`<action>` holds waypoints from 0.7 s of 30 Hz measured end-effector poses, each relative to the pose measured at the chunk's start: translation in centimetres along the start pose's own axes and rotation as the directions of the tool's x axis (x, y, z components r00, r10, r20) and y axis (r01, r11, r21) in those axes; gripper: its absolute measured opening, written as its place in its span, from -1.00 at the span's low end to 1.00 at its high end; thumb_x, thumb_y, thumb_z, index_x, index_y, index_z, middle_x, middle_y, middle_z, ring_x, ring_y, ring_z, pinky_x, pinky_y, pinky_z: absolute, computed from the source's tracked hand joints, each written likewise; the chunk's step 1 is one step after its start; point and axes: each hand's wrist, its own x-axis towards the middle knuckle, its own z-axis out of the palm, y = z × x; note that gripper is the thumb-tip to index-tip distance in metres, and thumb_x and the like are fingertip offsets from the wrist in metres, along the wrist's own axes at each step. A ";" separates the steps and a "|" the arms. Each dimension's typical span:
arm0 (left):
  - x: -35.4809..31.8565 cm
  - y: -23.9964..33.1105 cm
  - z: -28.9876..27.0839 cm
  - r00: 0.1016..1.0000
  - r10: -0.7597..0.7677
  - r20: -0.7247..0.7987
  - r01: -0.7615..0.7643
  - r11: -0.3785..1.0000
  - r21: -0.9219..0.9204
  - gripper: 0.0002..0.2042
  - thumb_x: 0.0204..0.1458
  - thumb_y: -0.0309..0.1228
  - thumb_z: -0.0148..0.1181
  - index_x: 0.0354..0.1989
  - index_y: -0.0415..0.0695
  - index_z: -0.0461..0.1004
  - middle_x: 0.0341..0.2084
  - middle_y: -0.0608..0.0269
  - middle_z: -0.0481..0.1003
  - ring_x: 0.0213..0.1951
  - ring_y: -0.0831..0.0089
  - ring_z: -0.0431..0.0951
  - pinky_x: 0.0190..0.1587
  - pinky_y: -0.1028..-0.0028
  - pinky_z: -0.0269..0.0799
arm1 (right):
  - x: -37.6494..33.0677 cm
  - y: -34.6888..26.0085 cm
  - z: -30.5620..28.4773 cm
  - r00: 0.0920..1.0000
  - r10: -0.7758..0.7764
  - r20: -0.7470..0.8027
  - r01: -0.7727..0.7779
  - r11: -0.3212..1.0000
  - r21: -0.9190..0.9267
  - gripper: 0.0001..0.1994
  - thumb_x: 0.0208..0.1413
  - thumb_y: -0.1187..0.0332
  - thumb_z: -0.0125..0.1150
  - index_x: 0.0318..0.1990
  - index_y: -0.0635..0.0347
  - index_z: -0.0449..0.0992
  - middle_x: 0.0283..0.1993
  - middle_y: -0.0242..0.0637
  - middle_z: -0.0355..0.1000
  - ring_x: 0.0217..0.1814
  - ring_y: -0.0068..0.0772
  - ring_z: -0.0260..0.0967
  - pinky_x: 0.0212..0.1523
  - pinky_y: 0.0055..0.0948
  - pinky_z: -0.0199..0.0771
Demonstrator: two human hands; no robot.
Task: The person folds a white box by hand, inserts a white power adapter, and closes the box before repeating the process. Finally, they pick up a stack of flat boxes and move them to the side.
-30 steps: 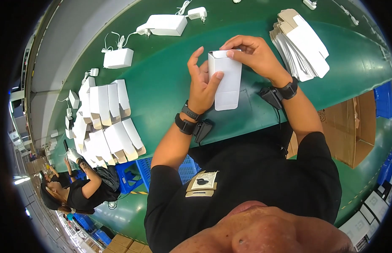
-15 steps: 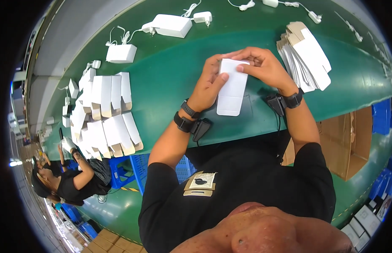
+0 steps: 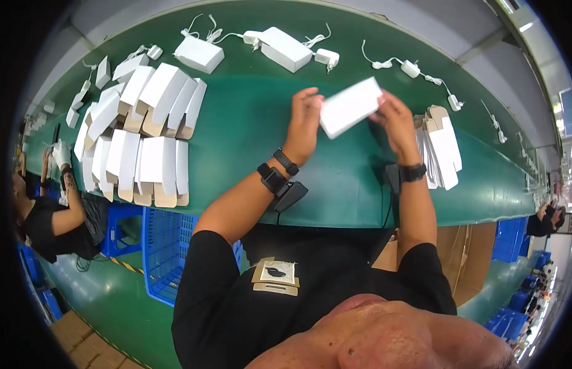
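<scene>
A small white cardboard box is tilted above the green table between my two hands, slightly smeared by motion. My right hand grips its right end, thumb on the near side. At the box's left end are the curled fingers of my left hand; exactly how they touch it is partly blurred. No loose flap shows on the box. To the right of my right hand lies a pile of flat, unfolded white cartons. Left of my left hand, folded white boxes with brown inner flaps are stacked in rows.
Along the far side of the green table lie white boxes and white power adapters with cables. A blue basket stands below the near edge, a large brown carton at right. Another person works at far left.
The box's long near flap no longer shows, and the box has turned to a slant. My hands have moved apart to its opposite ends. The whole view has shifted.
</scene>
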 end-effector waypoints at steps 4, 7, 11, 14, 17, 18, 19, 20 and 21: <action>1.0 0.6 1.3 0.988 0.006 -0.157 -0.015 0.998 -0.058 -0.64 0.36 -0.18 -0.14 0.18 -0.14 0.21 -0.05 0.14 0.38 -0.08 0.45 0.44 -0.02 0.45 0.43 | 2.9 -1.3 -1.3 0.967 -0.070 -0.245 0.065 0.997 -0.030 -0.55 0.29 0.38 0.11 0.29 0.28 0.29 0.15 -0.18 0.42 0.14 -0.41 0.39 0.16 -0.43 0.41; 0.3 0.1 1.8 0.999 0.002 -0.045 -0.004 0.999 -0.042 -0.67 0.36 -0.17 -0.15 0.08 -0.16 0.29 -0.11 0.15 0.42 -0.14 0.46 0.47 -0.07 0.46 0.45 | 1.6 0.4 -1.8 0.953 -0.174 -0.246 0.130 0.974 -0.184 -0.56 0.30 0.35 0.10 0.28 0.27 0.30 0.13 -0.21 0.44 0.10 -0.40 0.40 0.14 -0.44 0.42; 0.8 -0.5 0.7 0.989 -0.073 0.130 0.074 0.997 -0.001 -0.66 0.36 -0.15 -0.16 -0.05 -0.20 0.37 -0.23 0.18 0.47 -0.21 0.45 0.50 -0.12 0.44 0.48 | -1.5 2.7 -2.1 0.966 -0.252 -0.056 0.214 0.903 -0.373 -0.66 0.29 0.31 0.12 0.14 0.27 0.43 0.02 -0.24 0.50 0.01 -0.37 0.44 0.05 -0.44 0.44; 1.2 -0.8 2.0 0.972 -0.117 0.203 0.114 0.993 0.025 -0.65 0.37 -0.15 -0.16 -0.12 -0.20 0.40 -0.30 0.20 0.49 -0.26 0.46 0.51 -0.14 0.44 0.48 | -2.1 1.1 -3.5 0.984 -0.174 0.037 0.171 0.870 -0.463 -0.71 0.27 0.28 0.13 0.03 0.27 0.52 -0.07 -0.24 0.55 -0.07 -0.35 0.48 -0.04 -0.45 0.46; 2.0 -0.6 5.6 0.963 -0.121 0.241 0.109 0.992 0.062 -0.65 0.37 -0.16 -0.17 -0.17 -0.20 0.41 -0.36 0.24 0.49 -0.31 0.48 0.51 -0.18 0.47 0.48 | 1.5 -1.1 -4.5 0.931 -0.326 0.164 0.346 0.651 -0.676 -0.77 0.23 0.27 0.16 -0.17 0.27 0.58 -0.27 -0.21 0.56 -0.25 -0.31 0.50 -0.18 -0.41 0.46; 2.0 -0.7 6.7 0.966 -0.116 0.232 0.105 0.993 0.059 -0.66 0.37 -0.16 -0.16 -0.18 -0.20 0.42 -0.37 0.24 0.49 -0.33 0.50 0.51 -0.20 0.49 0.47 | 2.6 -1.4 -4.9 0.916 -0.366 0.163 0.374 0.636 -0.675 -0.77 0.20 0.26 0.18 -0.20 0.26 0.58 -0.31 -0.21 0.55 -0.30 -0.28 0.49 -0.20 -0.38 0.46; 1.8 -0.5 7.3 0.970 -0.109 0.219 0.098 0.993 0.060 -0.66 0.37 -0.17 -0.16 -0.19 -0.20 0.42 -0.37 0.25 0.49 -0.34 0.52 0.50 -0.22 0.51 0.47 | 3.4 -1.5 -5.7 0.913 -0.384 0.135 0.370 0.644 -0.669 -0.77 0.20 0.26 0.18 -0.20 0.26 0.58 -0.31 -0.21 0.55 -0.30 -0.28 0.49 -0.20 -0.38 0.46; 1.7 -0.3 7.9 0.973 -0.101 0.206 0.090 0.994 0.060 -0.66 0.37 -0.18 -0.15 -0.19 -0.20 0.43 -0.37 0.26 0.49 -0.36 0.54 0.50 -0.24 0.53 0.46 | 4.0 -1.6 -6.3 0.925 -0.367 0.097 0.318 0.607 -0.728 -0.75 0.18 0.24 0.20 -0.20 0.27 0.58 -0.29 -0.19 0.55 -0.28 -0.23 0.49 -0.17 -0.34 0.46; 1.7 0.0 8.6 0.970 -0.095 0.225 0.079 0.994 0.081 -0.66 0.37 -0.18 -0.15 -0.19 -0.20 0.43 -0.37 0.26 0.49 -0.36 0.54 0.50 -0.24 0.53 0.46 | 5.0 -1.7 -6.7 0.933 -0.354 0.067 0.270 0.566 -0.779 -0.73 0.16 0.22 0.22 -0.19 0.27 0.58 -0.28 -0.16 0.55 -0.25 -0.19 0.48 -0.15 -0.31 0.45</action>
